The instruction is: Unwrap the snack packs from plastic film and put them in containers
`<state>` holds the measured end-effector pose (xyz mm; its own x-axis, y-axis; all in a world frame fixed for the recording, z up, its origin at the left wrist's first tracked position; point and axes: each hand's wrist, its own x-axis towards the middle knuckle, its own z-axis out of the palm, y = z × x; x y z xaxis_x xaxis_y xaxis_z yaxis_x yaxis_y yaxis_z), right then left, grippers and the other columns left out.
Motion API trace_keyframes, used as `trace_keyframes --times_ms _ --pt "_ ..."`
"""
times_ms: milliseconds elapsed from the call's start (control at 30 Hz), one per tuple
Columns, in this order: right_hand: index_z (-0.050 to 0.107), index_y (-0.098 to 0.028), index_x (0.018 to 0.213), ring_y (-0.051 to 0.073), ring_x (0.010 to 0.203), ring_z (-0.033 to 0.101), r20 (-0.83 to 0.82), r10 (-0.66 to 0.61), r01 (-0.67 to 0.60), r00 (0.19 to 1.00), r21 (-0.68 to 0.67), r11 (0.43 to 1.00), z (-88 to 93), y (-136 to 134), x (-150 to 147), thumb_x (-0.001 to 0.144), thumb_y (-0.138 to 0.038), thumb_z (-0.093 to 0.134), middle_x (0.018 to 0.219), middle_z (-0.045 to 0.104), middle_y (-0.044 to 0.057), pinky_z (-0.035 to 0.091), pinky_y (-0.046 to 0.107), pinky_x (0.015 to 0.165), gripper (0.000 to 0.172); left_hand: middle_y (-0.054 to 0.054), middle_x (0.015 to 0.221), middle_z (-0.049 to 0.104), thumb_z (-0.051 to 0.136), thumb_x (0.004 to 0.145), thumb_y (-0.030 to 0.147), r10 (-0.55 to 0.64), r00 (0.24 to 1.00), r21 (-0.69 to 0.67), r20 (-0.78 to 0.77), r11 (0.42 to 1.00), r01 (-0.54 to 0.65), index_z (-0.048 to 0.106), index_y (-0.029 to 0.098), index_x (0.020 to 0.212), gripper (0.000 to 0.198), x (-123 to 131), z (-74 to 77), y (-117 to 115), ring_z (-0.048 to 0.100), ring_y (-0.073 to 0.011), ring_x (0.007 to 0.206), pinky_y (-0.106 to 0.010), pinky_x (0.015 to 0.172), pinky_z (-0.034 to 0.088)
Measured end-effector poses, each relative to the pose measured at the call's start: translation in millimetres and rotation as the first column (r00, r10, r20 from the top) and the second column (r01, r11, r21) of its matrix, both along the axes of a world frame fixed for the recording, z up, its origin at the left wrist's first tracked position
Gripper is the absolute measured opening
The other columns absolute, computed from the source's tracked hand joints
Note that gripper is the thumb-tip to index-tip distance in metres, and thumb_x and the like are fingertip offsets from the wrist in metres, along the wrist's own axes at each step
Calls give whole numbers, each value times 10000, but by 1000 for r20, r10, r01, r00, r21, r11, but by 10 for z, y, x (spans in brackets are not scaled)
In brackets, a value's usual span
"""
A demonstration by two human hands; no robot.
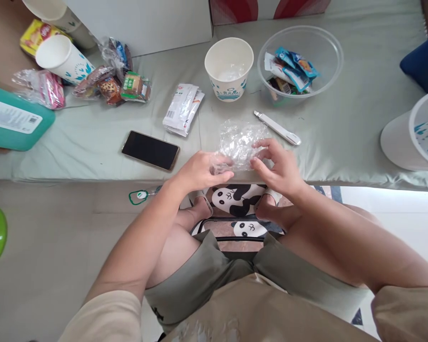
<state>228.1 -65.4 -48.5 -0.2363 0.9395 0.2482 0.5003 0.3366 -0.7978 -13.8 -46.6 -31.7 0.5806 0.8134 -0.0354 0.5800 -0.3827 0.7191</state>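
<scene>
A crumpled piece of clear plastic wrap (238,140) lies near the front edge of the cloth-covered surface, between my two hands. My left hand (203,171) is at its left side, with part of the film between thumb and fingers. On the other side, my right hand (278,166) has curved, spread fingers, their tips touching the film's right edge. Just beyond the right hand lies a white utility knife (277,128). Behind the wrap stands a paper cup (228,71). Several white packets (182,109) are stacked left of it.
A black phone (150,150) lies left of my left hand. A clear plastic bowl (328,61) holds small packets. Wrapped snacks (109,85) and a tipped paper cup (62,59) are at the back left. A white bucket-like container (395,140) stands at right.
</scene>
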Motion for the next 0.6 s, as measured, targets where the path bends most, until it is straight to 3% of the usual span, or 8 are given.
trace_keyframes --times_ms 133,233,333,467,600 --pt "517 -237 1218 219 783 720 -84 -64 59 994 -68 996 29 3 -11 870 -434 643 812 716 -8 545 398 782 419 0 697 727 530 960 407 62 997 -100 52 993 -57 786 213 831 346 41 21 -11 624 -136 657 -266 644 454" --pt "491 -236 1242 184 608 625 -28 -150 143 988 -175 974 60 8 -24 890 -415 627 695 675 -44 516 381 698 417 15 578 650 520 951 445 146 989 -204 34 969 -136 788 184 798 405 69 47 17 504 -103 519 -254 549 374" --pt "482 -241 1275 167 510 526 52 -209 215 977 -239 947 63 45 -30 906 -361 605 591 622 -73 468 368 640 407 -16 598 695 505 958 464 257 966 -281 15 929 -243 771 160 721 468 85 65 48 536 -104 524 -251 572 411" --pt "460 -223 1381 187 505 524 156 -234 266 960 -235 935 19 121 -5 887 -335 616 522 541 -86 424 358 606 530 -31 617 739 522 940 386 333 939 -272 -91 898 -345 676 180 537 478 104 84 50 654 -133 616 -258 667 475" --pt "457 -200 1442 217 526 548 261 -219 281 940 -228 932 -13 152 41 875 -308 604 495 518 -74 404 366 605 596 -4 519 674 548 923 365 342 909 -214 -237 895 -392 631 197 489 473 143 120 38 541 -113 487 -273 539 375"
